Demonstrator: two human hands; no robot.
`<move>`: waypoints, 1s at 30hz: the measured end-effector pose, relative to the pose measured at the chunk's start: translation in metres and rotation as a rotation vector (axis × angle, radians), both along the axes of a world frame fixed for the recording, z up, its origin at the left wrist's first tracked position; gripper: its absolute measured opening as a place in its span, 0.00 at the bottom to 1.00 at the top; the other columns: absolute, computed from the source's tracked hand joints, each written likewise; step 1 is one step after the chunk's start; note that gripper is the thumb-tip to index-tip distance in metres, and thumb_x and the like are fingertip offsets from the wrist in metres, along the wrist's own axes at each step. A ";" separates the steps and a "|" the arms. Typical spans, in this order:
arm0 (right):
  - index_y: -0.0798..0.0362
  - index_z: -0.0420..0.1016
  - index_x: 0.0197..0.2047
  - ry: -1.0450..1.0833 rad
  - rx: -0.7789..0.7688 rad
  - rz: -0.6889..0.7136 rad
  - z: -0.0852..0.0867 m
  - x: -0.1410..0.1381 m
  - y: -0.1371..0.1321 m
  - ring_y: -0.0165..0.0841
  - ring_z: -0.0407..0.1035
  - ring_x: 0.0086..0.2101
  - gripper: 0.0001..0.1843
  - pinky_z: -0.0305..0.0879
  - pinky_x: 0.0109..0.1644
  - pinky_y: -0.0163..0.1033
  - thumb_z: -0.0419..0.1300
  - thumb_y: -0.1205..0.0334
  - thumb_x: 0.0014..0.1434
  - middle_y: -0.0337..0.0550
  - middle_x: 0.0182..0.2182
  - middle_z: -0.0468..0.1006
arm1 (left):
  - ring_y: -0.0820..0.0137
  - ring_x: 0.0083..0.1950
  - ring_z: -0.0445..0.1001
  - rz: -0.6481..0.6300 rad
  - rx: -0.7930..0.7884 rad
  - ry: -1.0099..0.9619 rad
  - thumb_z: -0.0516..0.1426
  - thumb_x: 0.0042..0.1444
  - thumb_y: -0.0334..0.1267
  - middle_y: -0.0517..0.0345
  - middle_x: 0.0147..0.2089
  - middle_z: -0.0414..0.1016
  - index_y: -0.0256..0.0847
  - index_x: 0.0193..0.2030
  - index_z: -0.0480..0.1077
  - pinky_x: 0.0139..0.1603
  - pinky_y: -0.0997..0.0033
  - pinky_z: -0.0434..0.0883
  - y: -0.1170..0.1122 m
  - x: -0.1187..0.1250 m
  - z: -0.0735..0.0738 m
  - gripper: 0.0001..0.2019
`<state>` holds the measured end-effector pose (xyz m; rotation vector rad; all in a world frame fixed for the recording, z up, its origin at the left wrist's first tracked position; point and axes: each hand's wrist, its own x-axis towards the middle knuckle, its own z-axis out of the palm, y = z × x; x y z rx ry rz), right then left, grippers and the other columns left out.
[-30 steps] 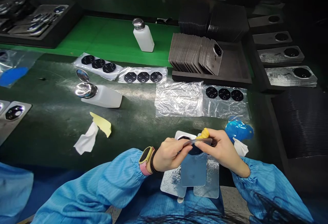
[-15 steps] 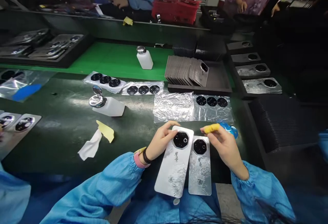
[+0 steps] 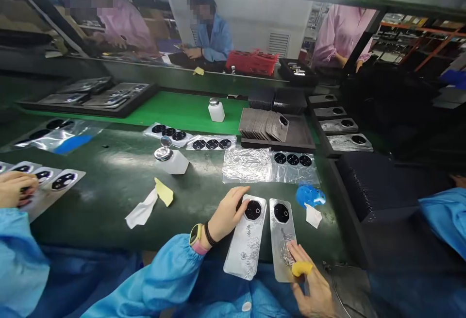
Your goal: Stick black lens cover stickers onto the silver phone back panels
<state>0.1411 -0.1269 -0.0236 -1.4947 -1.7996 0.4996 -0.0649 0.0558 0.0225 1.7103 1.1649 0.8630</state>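
Two silvery phone back covers lie side by side at the bench's front edge, lower ends overhanging it. My left hand (image 3: 226, 215) is closed on the upper left edge of the left cover (image 3: 244, 250), its thumb by the round black camera area. On the right cover (image 3: 280, 233) lie the outstretched fingers of my right hand (image 3: 309, 279), over its lower right part. The thumb of that hand is near the cover's bottom end. A yellow finger cover (image 3: 302, 268) sits on one finger.
Clear film (image 3: 247, 165) and strips of black camera discs (image 3: 212, 144) lie ahead. A white bottle (image 3: 174, 161), yellow cloth (image 3: 164, 192) and blue film (image 3: 309, 195) are around. Behind stands a tray (image 3: 278, 142) of stacked panels. A co-worker's hand (image 3: 16, 189) is at left.
My right hand has come down from above the right cover onto its lower part. The right cover has turned and the gap between the covers has widened. The view has tilted up.
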 end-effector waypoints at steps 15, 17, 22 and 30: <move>0.33 0.68 0.58 -0.101 0.276 0.068 -0.045 -0.075 0.043 0.52 0.73 0.46 0.29 0.80 0.41 0.53 0.36 0.46 0.62 0.40 0.47 0.80 | 0.50 0.69 0.56 0.215 -0.791 -0.720 0.69 0.41 0.48 0.49 0.63 0.67 0.46 0.53 0.72 0.65 0.53 0.63 -0.088 -0.056 -0.051 0.30; 0.33 0.56 0.66 -0.007 0.253 0.012 -0.045 -0.068 0.041 0.51 0.71 0.49 0.30 0.79 0.45 0.53 0.34 0.47 0.63 0.40 0.49 0.79 | 0.49 0.68 0.58 0.240 -0.823 -0.757 0.69 0.41 0.48 0.49 0.62 0.68 0.46 0.52 0.73 0.63 0.51 0.65 -0.083 -0.052 -0.043 0.29; 0.26 0.41 0.68 0.031 0.062 0.132 -0.030 -0.028 0.040 0.50 0.64 0.55 0.33 0.72 0.54 0.58 0.46 0.56 0.63 0.36 0.58 0.70 | 0.54 0.62 0.67 0.104 -0.916 -0.802 0.68 0.42 0.50 0.52 0.56 0.74 0.48 0.49 0.73 0.61 0.52 0.65 -0.064 -0.033 -0.028 0.26; 0.30 0.45 0.68 0.021 0.174 0.120 -0.037 -0.025 0.052 0.53 0.67 0.53 0.31 0.73 0.51 0.62 0.44 0.53 0.62 0.41 0.55 0.75 | 0.62 0.40 0.79 -0.110 -1.000 -0.699 0.68 0.38 0.54 0.49 0.37 0.81 0.36 0.39 0.76 0.49 0.64 0.73 -0.029 0.038 0.010 0.26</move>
